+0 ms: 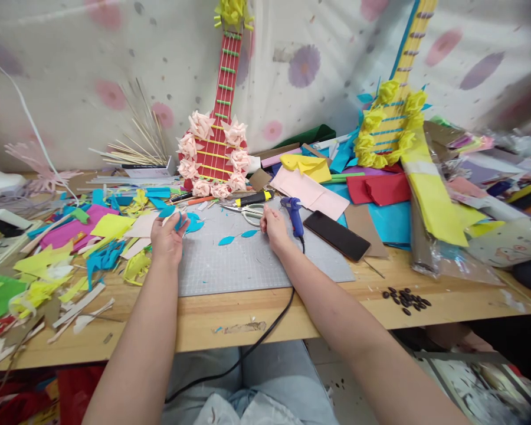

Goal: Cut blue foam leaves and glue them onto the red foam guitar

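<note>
My left hand (168, 235) is closed on a small teal paper piece (173, 216), held above the left edge of a grey cutting mat (243, 265). My right hand (273, 227) rests on the mat with fingers curled, reaching toward scissors (250, 211) with pale handles. I cannot make out whether it grips them. Two teal paper leaves (236, 237) lie on the mat between my hands. A blue glue gun (294, 213) lies just right of my right hand, its black cord running down off the table edge.
A red paper guitar (216, 141) with pink flowers leans on the back wall; a yellow-flowered one (392, 124) stands to the right. A black phone (336, 235), coloured paper sheets, scraps at left, wooden sticks (137, 144) and dark seeds (406, 298) crowd the wooden table.
</note>
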A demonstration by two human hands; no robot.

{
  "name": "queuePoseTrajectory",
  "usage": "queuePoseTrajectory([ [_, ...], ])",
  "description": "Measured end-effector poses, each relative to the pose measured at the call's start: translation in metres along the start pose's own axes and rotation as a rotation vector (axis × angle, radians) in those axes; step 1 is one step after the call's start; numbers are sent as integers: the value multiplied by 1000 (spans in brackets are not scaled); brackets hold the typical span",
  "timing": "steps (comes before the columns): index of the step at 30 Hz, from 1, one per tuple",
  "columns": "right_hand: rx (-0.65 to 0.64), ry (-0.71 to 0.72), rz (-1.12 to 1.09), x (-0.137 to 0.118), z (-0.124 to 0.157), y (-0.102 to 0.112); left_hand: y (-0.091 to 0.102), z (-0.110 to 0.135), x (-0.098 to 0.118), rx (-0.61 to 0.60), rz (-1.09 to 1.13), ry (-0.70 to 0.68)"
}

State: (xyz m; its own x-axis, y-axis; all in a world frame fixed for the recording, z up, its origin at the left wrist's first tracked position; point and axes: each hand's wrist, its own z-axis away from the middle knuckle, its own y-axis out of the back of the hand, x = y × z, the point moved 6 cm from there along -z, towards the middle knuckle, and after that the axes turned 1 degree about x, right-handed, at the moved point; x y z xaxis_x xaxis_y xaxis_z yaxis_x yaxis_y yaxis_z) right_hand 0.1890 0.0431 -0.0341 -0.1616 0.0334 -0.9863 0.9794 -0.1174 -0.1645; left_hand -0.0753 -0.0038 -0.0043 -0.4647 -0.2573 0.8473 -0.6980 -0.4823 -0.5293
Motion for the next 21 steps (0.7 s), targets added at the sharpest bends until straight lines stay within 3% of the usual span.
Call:
queuePoseTrajectory([
  [5,-20,-2,38,2,2,-3,-5,4,-12,-7,-256,-47],
  [13,-31,13,95,2,4,-5,-6,9,-19,-65,-1089,-300],
  [18,-22,22,131,2,2,-4,-5,11,-10,35,-1312,-482],
  [21,-24,46,244,-1,-1,-1,-6,18,2,125,-1264,-638],
])
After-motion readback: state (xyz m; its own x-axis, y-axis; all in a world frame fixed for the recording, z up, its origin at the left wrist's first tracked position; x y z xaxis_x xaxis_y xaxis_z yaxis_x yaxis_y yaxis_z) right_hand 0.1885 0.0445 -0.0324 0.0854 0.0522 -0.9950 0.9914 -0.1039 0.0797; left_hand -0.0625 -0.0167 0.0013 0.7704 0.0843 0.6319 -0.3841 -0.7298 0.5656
